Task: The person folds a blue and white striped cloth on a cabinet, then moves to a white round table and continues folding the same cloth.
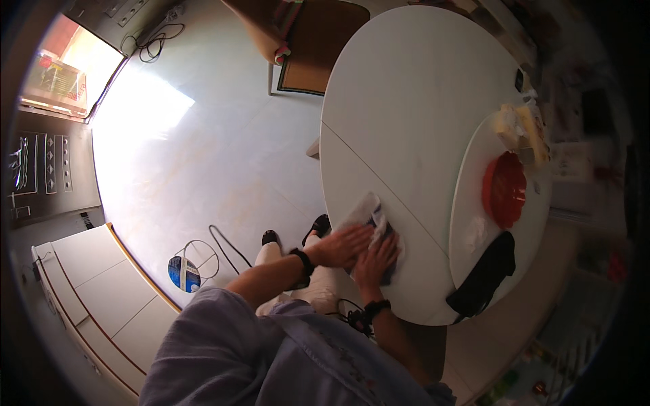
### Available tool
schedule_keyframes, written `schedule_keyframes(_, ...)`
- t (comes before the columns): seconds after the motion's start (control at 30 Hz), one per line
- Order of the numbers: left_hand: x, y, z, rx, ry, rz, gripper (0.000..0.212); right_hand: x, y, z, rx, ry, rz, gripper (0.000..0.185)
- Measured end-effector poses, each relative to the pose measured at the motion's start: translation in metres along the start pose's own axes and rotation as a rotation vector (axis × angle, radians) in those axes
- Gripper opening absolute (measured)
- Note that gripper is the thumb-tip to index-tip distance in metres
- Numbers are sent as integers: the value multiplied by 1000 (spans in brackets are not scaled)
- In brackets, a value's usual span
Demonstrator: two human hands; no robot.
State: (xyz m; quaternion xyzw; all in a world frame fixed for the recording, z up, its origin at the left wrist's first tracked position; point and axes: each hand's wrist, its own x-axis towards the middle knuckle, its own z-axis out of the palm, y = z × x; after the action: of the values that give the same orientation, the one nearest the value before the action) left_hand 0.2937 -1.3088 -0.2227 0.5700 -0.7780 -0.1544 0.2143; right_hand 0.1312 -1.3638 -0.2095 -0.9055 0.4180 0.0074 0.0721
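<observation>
A folded or bunched cloth (369, 209), white and grey-blue, lies on the near edge of a white oval table (396, 91). Both hands rest on it, slightly blurred. My left hand (346, 245) lies flat across the cloth with fingers pointing right. Close beside it, my right hand (376, 259) presses on the cloth with fingers spread a little; the two hands touch or nearly touch. Neither hand's fingers plainly wrap around the cloth. Part of the cloth is hidden beneath them.
On a raised round glass-like tray (462, 203) at the table's right stand a red scalloped bowl (504, 190) and yellow packages (525, 133). A black cloth item (485, 276) overlaps its near edge. A chair (322, 45) stands beyond the table; a cable (228, 243) lies on the floor.
</observation>
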Motion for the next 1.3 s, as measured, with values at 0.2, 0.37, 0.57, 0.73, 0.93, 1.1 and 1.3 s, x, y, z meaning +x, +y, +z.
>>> schedule_keyframes(0.2,12,-88,-63,60,143,-187,67,131,-45,-3,26,69,-222,54)
schedule_keyframes(0.37,36,-137,-86,102,224,-329,64,215,-60,-7,23,122,-305,57)
schedule_keyframes(0.57,66,-199,-108,146,247,-406,64,298,-76,-8,41,154,-314,57)
schedule_keyframes(0.73,97,-239,-118,249,243,-469,64,358,-78,-12,33,272,-364,52)
schedule_keyframes(0.93,125,-269,-131,418,179,-602,62,413,-86,-11,123,363,-353,52)
schedule_keyframes(1.1,130,-279,-131,402,164,-639,64,427,-90,-6,197,398,-312,52)
schedule_keyframes(1.3,118,-276,-122,447,195,-711,72,411,-86,-1,248,484,-274,60)
